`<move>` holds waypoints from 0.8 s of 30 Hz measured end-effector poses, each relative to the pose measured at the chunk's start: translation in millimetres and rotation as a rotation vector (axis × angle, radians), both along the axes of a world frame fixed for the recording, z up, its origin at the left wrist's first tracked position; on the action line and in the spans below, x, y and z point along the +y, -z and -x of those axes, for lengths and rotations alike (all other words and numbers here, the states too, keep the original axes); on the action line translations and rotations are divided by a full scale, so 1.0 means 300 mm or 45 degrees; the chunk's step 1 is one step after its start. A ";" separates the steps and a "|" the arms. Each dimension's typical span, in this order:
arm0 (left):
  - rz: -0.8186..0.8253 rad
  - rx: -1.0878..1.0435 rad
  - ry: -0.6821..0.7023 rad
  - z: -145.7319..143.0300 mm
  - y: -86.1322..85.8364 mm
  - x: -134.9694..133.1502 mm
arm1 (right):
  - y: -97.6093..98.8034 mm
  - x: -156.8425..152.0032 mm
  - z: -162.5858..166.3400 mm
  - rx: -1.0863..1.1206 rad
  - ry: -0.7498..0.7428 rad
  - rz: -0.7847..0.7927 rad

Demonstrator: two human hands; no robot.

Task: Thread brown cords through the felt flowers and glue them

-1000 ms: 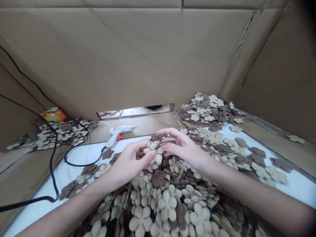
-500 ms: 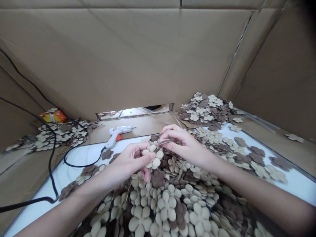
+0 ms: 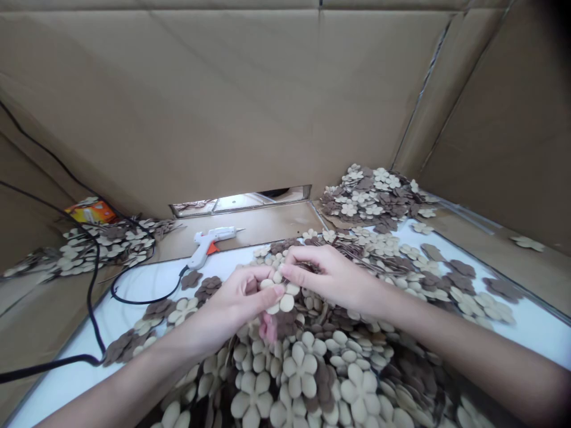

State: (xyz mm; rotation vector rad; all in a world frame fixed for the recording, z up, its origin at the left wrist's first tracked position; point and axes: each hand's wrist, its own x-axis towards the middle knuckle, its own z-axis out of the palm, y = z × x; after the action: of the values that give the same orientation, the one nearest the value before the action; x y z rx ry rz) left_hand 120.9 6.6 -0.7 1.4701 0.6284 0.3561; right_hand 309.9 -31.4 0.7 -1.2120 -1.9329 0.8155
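Observation:
My left hand (image 3: 238, 300) pinches a beige flower-shaped cut-out (image 3: 282, 295) between thumb and fingers, just above a big heap of beige and brown flower cut-outs (image 3: 307, 368). My right hand (image 3: 330, 276) is closed over the top of the same flower, its fingertips meeting my left thumb. Whatever the right fingers grip is hidden under them. Both hands hover over the middle of the heap on a white table (image 3: 134, 285).
A white glue gun (image 3: 209, 241) with an orange trigger lies behind the hands, its black cord (image 3: 96, 297) looping left. More flower piles sit at back right (image 3: 379, 199) and back left (image 3: 98, 244), beside an orange box (image 3: 89, 209). Cardboard walls (image 3: 250, 101) enclose the space.
My right hand has dropped from a raised pinch on a thin brown strip down onto the flower in my left hand; the strip no longer shows. My left hand has shifted slightly lower.

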 end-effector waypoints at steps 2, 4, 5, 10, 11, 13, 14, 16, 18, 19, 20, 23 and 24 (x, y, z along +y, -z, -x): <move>0.005 -0.009 -0.001 -0.006 0.003 -0.006 | -0.004 0.000 -0.002 -0.032 0.019 -0.036; -0.017 -0.015 -0.039 -0.017 0.016 -0.011 | -0.004 0.002 -0.005 -0.047 0.059 -0.068; -0.044 -0.018 -0.067 -0.022 0.025 -0.012 | -0.004 0.005 -0.007 -0.048 0.078 -0.083; -0.091 -0.053 -0.101 -0.040 0.062 -0.005 | 0.001 0.016 -0.018 -0.045 0.139 -0.140; -0.071 -0.061 -0.099 -0.040 0.063 -0.003 | 0.002 0.017 -0.019 -0.049 0.158 -0.152; -0.046 -0.065 -0.103 -0.038 0.061 0.001 | 0.004 0.018 -0.020 -0.061 0.198 -0.174; -0.041 -0.065 -0.107 -0.038 0.058 0.002 | 0.005 0.018 -0.020 -0.067 0.213 -0.184; -0.040 -0.059 -0.114 -0.036 0.051 0.003 | 0.006 0.017 -0.019 -0.076 0.226 -0.199; -0.065 -0.048 -0.130 -0.035 0.044 0.003 | 0.007 0.018 -0.019 -0.077 0.224 -0.208; -0.085 -0.041 -0.140 -0.034 0.042 0.003 | 0.007 0.019 -0.020 -0.073 0.218 -0.205; -0.108 -0.032 -0.147 -0.034 0.041 0.003 | 0.007 0.021 -0.022 -0.068 0.207 -0.199; -0.162 -0.020 -0.176 -0.031 0.041 0.004 | 0.005 0.025 -0.027 -0.062 0.173 -0.178; -0.170 -0.021 -0.190 -0.031 0.042 0.005 | 0.003 0.026 -0.028 -0.067 0.170 -0.182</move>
State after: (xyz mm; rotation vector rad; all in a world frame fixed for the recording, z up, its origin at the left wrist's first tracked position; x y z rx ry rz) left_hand 130.0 8.1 -13.1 1.5497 0.7144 0.5348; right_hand 318.4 -23.8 -0.3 -1.2712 -1.8944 0.5712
